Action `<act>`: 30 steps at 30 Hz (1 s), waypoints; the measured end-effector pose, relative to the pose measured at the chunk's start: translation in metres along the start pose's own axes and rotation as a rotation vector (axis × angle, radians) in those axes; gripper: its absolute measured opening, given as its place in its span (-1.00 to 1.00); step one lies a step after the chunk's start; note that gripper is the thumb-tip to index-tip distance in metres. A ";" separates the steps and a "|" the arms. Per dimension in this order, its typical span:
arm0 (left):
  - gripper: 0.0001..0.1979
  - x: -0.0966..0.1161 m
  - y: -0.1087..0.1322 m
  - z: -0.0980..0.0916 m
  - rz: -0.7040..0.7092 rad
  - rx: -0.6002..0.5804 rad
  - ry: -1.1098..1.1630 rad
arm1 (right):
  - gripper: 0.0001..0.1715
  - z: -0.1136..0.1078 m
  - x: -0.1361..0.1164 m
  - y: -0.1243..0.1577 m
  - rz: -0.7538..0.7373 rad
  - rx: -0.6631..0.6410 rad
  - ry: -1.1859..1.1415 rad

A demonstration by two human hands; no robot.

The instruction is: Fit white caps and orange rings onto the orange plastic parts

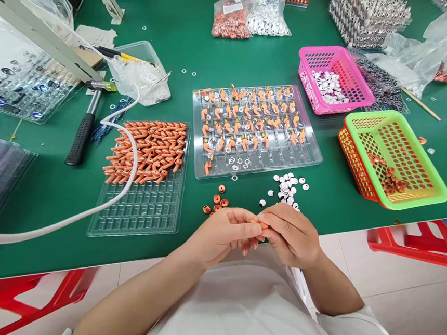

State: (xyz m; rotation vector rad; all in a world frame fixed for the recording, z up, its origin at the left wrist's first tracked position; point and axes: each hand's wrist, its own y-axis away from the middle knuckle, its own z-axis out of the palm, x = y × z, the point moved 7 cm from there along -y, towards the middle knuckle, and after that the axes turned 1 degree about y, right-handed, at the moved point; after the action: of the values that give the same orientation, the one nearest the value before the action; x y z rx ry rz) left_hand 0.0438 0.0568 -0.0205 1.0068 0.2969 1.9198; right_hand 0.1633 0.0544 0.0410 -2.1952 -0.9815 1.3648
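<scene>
My left hand (pixel 231 234) and my right hand (pixel 292 232) meet at the table's front edge, both closed on a small orange part (pixel 263 225). Fingers cover most of it, so its exact shape is hidden. Just beyond my left hand lie several orange round caps (pixel 224 203). White discs (pixel 287 188) are spread beyond my right hand. Farther back, a clear compartment tray (pixel 285 160) carries rows of curved orange pieces with small fittings. To its left, a pile of orange tubular pieces (pixel 147 148) rests on another clear tray (pixel 133 209).
A pink basket (pixel 361 90) holds white discs; a green basket (pixel 438 180) holds orange caps. A hammer (pixel 81 133) lies at left beside a white cable (pixel 94 210). Plastic bags (pixel 230 18) and stacked white parts (pixel 370 8) stand at the back. Red stools (pixel 422 249) flank the table.
</scene>
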 end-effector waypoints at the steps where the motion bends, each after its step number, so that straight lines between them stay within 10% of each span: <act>1: -0.64 0.001 0.000 -0.001 -0.006 -0.003 -0.011 | -0.59 0.000 -0.001 0.000 -0.006 -0.001 0.008; 30: -0.77 0.004 -0.001 -0.003 0.046 -0.018 0.150 | -0.44 0.002 0.016 -0.002 0.140 -0.111 -0.256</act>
State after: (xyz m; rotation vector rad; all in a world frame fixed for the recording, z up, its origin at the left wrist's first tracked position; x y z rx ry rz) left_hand 0.0412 0.0618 -0.0210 0.8660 0.3444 2.0410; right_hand 0.1652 0.0669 0.0314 -2.2450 -1.0300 1.7278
